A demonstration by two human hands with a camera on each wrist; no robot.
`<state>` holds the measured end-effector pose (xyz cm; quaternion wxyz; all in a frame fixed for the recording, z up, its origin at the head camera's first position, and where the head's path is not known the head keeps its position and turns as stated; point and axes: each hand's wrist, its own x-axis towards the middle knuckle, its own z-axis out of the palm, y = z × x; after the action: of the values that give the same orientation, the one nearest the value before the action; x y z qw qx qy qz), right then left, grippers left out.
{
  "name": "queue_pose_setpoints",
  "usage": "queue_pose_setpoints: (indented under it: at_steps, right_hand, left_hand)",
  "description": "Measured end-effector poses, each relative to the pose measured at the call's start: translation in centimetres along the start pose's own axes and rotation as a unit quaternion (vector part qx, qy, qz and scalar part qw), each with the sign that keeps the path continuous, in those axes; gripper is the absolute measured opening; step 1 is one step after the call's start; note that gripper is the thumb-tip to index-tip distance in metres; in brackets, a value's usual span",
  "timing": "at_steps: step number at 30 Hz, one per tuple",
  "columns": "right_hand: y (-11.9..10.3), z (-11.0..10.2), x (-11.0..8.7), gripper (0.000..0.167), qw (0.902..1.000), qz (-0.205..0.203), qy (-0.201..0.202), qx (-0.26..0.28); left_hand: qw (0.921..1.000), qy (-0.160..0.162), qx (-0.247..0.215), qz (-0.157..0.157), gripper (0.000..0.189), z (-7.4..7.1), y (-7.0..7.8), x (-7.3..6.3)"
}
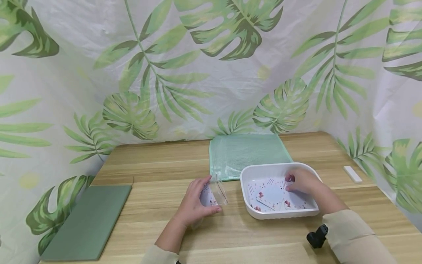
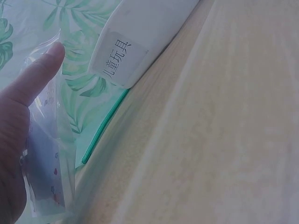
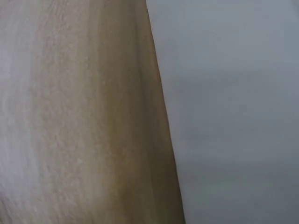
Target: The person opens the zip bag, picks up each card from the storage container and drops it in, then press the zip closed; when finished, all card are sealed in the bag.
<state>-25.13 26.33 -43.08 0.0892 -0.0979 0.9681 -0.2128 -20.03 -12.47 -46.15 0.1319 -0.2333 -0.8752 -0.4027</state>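
My left hand [image 1: 194, 201] grips a clear plastic zip bag [image 1: 218, 190] with printed cards inside, its opening end turned toward the bin. In the left wrist view a finger lies over the upper part of the bag [image 2: 44, 154]. To the right stands a white plastic bin [image 1: 248, 205] with a labelled side. Several white cards [image 1: 271, 194] with small red pictures lie overlapping on its floor. My right hand [image 1: 304, 181] reaches into the bin over its right side, fingertips down at the cards; I cannot tell whether it pinches one.
A green mesh pouch [image 1: 245, 152] lies flat behind the bin. On the left is a dark green board [image 1: 90, 220]. A small white block [image 1: 352, 174] lies near the table's right edge. A leaf-patterned curtain [image 1: 230, 73] hangs behind the wooden table [image 1: 158, 161].
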Motion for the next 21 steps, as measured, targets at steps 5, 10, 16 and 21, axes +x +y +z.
queue_pose_setpoints:
  at_steps: [5,10,16,21]
  right_hand:
    - [0.05,0.14,0.15,0.033,0.9998,0.01,-0.011,0.014]
    - [0.06,0.32,0.42,0.036,0.9989,0.024,-0.022,0.033]
    - [0.13,0.53,0.85,0.019,0.9988,0.017,-0.011,0.044]
    - [0.04,0.46,0.83,0.025,0.9986,0.01,-0.004,0.051]
  left_hand:
    - [1.0,0.002,-0.001,-0.001,0.1,0.0,0.07,-0.02]
    - [1.0,-0.002,0.001,-0.006,0.1,-0.01,0.04,-0.03]
    - [0.9999,-0.005,0.0,-0.01,0.101,0.05,-0.02,-0.04]
    - [0.9998,-0.007,-0.005,-0.018,0.101,0.08,-0.01,-0.04]
